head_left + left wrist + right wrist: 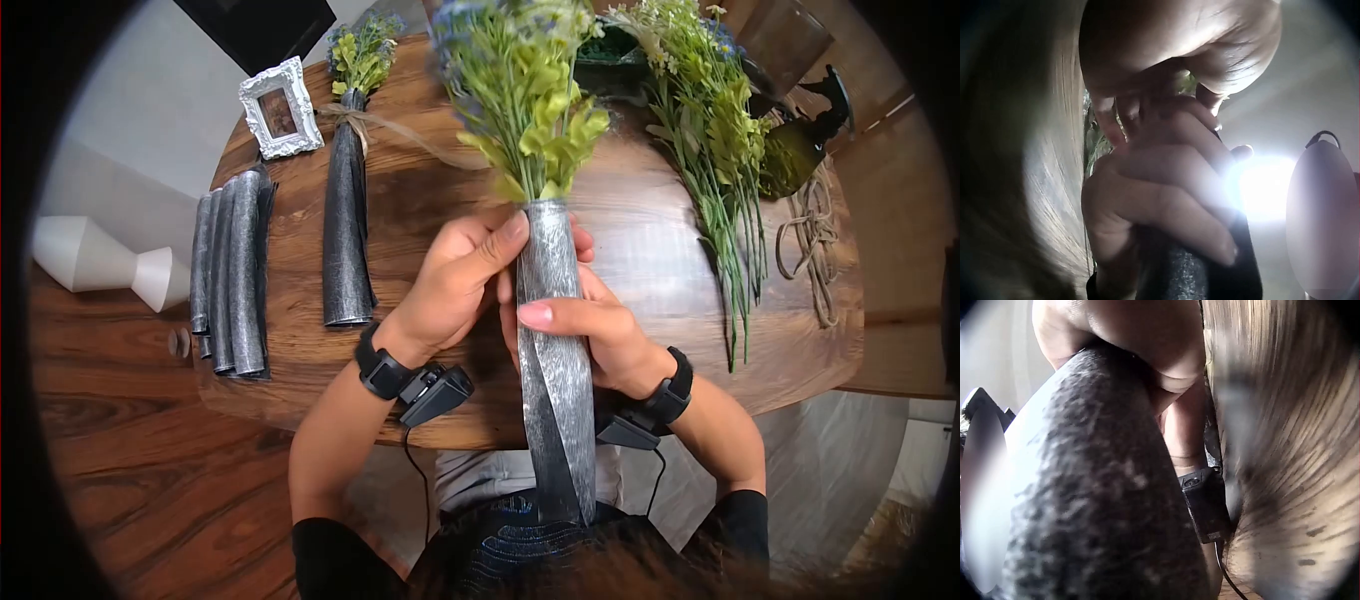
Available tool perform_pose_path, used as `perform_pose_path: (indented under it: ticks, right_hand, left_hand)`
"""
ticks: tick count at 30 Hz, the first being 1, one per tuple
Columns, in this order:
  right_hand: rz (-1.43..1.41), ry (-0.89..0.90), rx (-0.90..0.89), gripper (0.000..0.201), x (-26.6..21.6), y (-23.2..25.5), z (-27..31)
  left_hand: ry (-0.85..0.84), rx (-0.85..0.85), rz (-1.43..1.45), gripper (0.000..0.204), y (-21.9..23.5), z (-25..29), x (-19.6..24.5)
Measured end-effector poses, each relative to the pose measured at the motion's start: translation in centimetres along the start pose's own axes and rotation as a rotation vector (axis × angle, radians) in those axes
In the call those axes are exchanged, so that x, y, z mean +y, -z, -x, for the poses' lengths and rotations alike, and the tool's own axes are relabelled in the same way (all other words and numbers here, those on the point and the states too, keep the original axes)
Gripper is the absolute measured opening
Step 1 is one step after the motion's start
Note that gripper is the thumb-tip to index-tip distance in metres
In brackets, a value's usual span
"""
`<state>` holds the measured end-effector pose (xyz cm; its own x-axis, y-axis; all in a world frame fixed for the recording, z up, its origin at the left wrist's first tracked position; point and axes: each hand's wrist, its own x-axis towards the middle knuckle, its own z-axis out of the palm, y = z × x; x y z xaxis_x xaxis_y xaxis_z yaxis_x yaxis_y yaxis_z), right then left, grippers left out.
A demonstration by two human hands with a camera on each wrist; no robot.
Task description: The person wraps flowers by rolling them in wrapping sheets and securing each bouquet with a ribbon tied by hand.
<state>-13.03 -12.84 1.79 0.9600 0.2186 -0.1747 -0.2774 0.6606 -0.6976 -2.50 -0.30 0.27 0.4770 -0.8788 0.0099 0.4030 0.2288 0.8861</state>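
Observation:
A bouquet of yellow-green, blue and white flowers [530, 110] stands out of the top of a rolled dark grey, silvery sheet [562, 375] held upright before the body. The left hand [462, 272] grips the roll near its upper edge, thumb on the front. Lower down, the right hand [598, 335] wraps round the roll from the other side, its thumb across the front. The sheet's lower end narrows, with an overlapping edge. In the left wrist view, curled fingers [1172, 206] lie round the dark roll [1179, 275]. The sheet [1097, 487] fills much of the right wrist view.
On the wooden table [420, 210], a wrapped bouquet [346, 230] with ribbon lies left, beside several grey rolls [240, 270] and a white picture frame [282, 108]. Loose flower stems [715, 180], twine [815, 235] and a green spray bottle [800, 150] are at the right.

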Motion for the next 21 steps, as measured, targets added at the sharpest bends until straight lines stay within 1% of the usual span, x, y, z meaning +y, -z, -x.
perform_pose_path:
  ticks: [1,3,4,6,7,8,10,12,14,15,16,17,18,19,20,21]
  right_hand:
    - [-0.008,-0.004,0.005,0.024,-0.1,-0.1,0.0]
    - [0.119,-0.108,0.034,0.029,-0.2,-0.2,0.1]
    - [0.116,-0.109,0.037,0.029,-0.1,-0.5,0.1]
    - [0.248,0.003,0.116,0.024,0.2,-1.2,0.0]
    - [0.257,-0.035,0.136,0.024,0.4,-1.4,-0.1]
    - [0.262,-0.038,0.128,0.024,0.5,-1.5,-0.1]
    - [0.273,-0.06,0.17,0.023,0.6,-1.6,-0.1]
    - [0.307,-0.053,0.147,0.022,0.9,-0.9,-0.2]
    - [0.161,-0.119,0.043,0.02,1.0,-0.4,-0.2]
    - [0.156,-0.118,0.046,0.02,1.2,-0.2,-0.2]
    - [0.082,-0.125,-0.004,0.021,1.5,0.0,-0.2]
    - [0.01,-0.133,-0.056,0.022,1.6,0.0,-0.3]
    - [0.01,-0.132,-0.057,0.022,1.7,-0.1,-0.2]
    - [-0.023,-0.142,-0.074,0.018,1.7,-0.3,-0.2]
    - [-0.051,-0.152,-0.094,0.014,1.6,-0.5,-0.2]
    - [-0.044,-0.154,-0.1,0.014,1.5,-0.6,-0.3]
  left_hand:
    - [0.009,0.003,0.004,0.039,0.2,0.2,0.2]
    - [-0.015,0.048,-0.056,0.043,0.4,0.3,0.9]
    - [-0.011,0.047,-0.054,0.043,0.3,0.3,0.9]
    - [-0.172,0.287,-0.147,0.035,0.1,0.1,1.1]
    - [-0.235,0.356,-0.165,0.033,-0.1,-0.1,1.2]
    - [-0.242,0.362,-0.166,0.033,0.1,-0.2,1.2]
    - [-0.226,0.406,-0.167,0.032,0.6,-0.4,0.9]
    - [-0.213,0.397,-0.162,0.034,0.7,-0.3,0.8]
    - [-0.021,0.255,0.001,0.04,0.7,0.0,1.1]
    - [0.02,0.304,0.058,0.043,-0.1,-0.2,0.9]
    - [0.024,0.302,0.057,0.043,-0.2,-0.1,0.7]
    - [0.034,0.243,0.178,0.039,-0.2,-0.1,0.6]
    - [0.043,0.184,0.298,0.036,-0.2,0.0,0.5]
    - [0.012,0.174,0.332,0.03,-0.3,0.0,0.4]
    - [0.002,0.175,0.33,0.03,-0.4,0.1,0.6]
    - [-0.021,0.166,0.313,0.03,-0.4,0.2,0.8]
